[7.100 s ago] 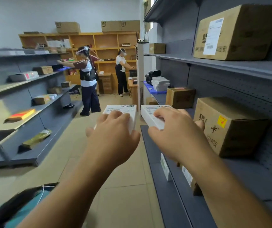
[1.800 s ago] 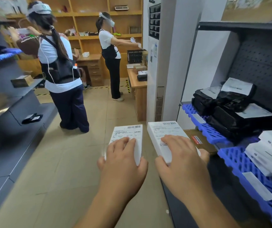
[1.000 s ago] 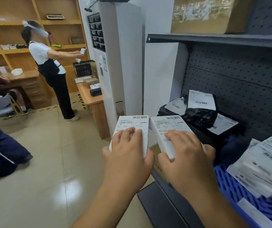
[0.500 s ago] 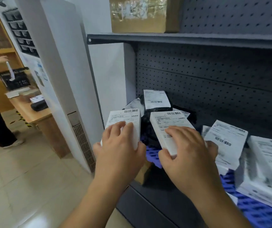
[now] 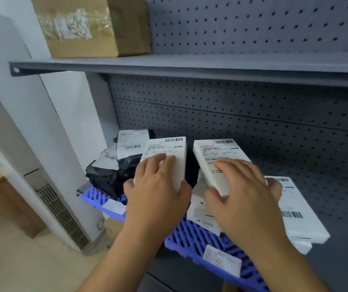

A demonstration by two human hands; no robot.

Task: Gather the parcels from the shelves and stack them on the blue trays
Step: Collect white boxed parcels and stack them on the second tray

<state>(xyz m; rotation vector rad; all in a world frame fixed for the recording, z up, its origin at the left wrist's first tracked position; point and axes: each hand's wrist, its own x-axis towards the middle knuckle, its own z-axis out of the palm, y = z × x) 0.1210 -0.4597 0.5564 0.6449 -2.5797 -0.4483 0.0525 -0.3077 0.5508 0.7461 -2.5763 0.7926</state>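
From the head camera, the person stands at a grey pegboard shelf unit (image 5: 253,114), both arms reaching in. The left hand (image 5: 158,194) grips a white labelled parcel (image 5: 164,152) from above, fingers curled over its top and thumb at its side; the right hand (image 5: 244,197) grips a second white parcel (image 5: 217,157) the same way. Both parcels are held side by side, slightly apart, above the blue trays (image 5: 192,237) on the lower shelf. Black bagged parcels (image 5: 110,173) lie at the trays' left end, and flat white parcels (image 5: 295,216) are stacked at the right. A taped cardboard box (image 5: 93,28) sits on the shelf above.
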